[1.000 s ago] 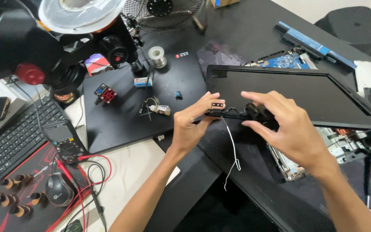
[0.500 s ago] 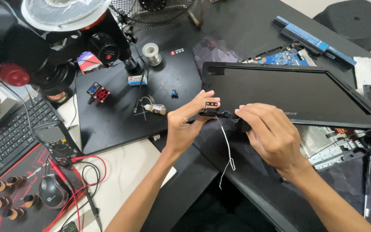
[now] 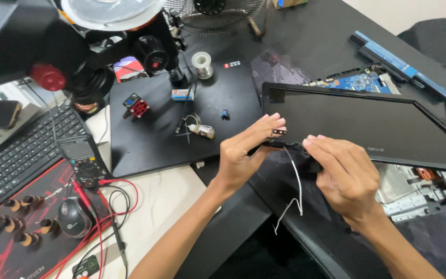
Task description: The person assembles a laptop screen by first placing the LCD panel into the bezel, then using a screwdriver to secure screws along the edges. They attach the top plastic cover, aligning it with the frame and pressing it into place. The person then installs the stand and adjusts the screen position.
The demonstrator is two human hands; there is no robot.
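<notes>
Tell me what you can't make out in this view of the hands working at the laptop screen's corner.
All in the head view:
- The small black part pinched at the laptop screen corner: mostly covered by the left hand and right hand.
- The white wire: its upper end is hidden between the fingers.
- The screen's right side: cut off by the frame edge.
- The multimeter display: too small to read.

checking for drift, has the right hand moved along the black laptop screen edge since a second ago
Yes. The right hand has slid left along the black laptop screen panel's lower edge, closer to its corner and the left hand.
</notes>
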